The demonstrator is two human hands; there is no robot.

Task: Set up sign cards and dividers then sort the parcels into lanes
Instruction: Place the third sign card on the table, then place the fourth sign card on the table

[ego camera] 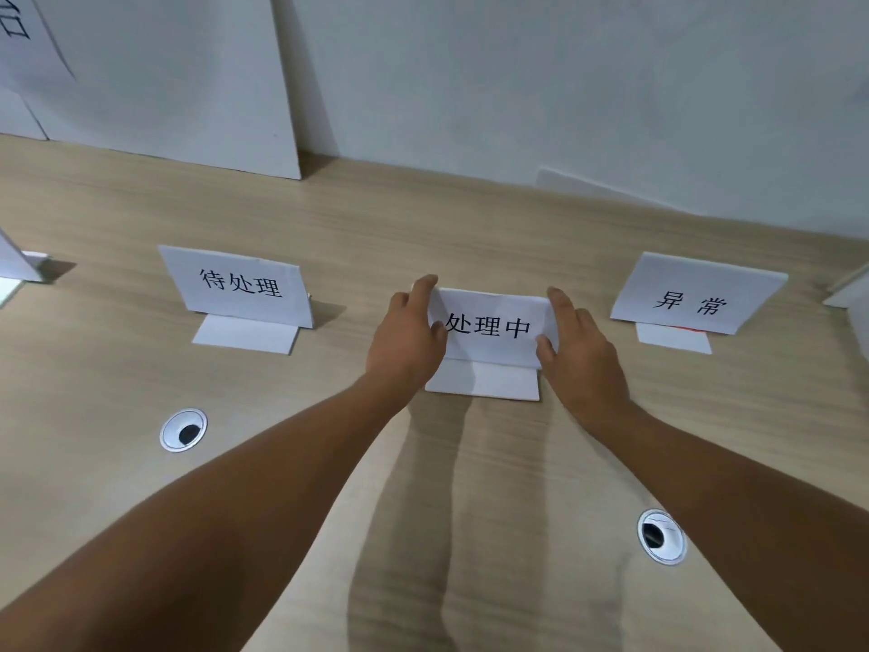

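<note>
While gripping the middle sign card's (pixel 491 343) side edges with left hand (pixel 405 342) and right hand (pixel 583 356), holding it upright on the counter (pixel 423 218).

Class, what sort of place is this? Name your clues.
Probably an office desk set up for sorting: a wood-grain desktop with a cable grommet, a white board leaning on the wall, and the middle sign card gripped by the left hand and right hand.
</note>
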